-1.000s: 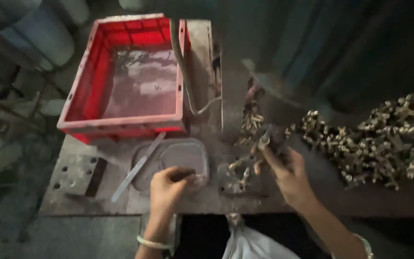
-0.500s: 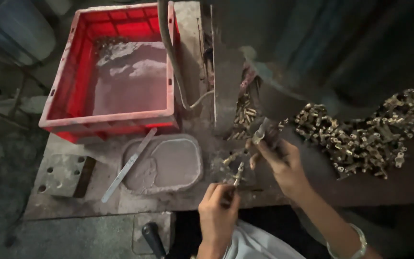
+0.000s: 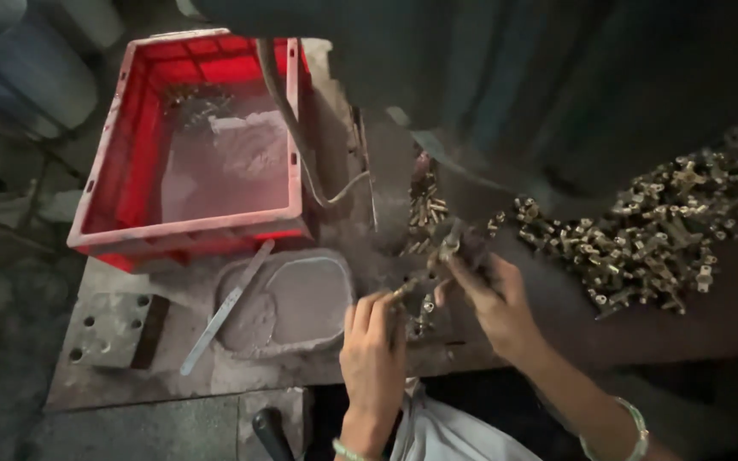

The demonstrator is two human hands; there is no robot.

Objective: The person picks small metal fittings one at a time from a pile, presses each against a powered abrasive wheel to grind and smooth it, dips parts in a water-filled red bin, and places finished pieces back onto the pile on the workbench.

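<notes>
Two bare hands work close together near the front edge of a grimy metal workbench. The left hand has its fingers pinched shut on a small brass part, held just above the bench. The right hand is beside it, its fingers closed around another brass fitting raised a little higher; the two pieces are near each other, but whether they touch cannot be told. A heap of brass fittings lies along the right side of the bench, well apart from the left hand. Just left of the hands sits a shallow grey tray with a flat metal strip resting across its left rim. A red plastic crate stands at the back left corner, and a drilled metal block lies near the front left corner.
</notes>
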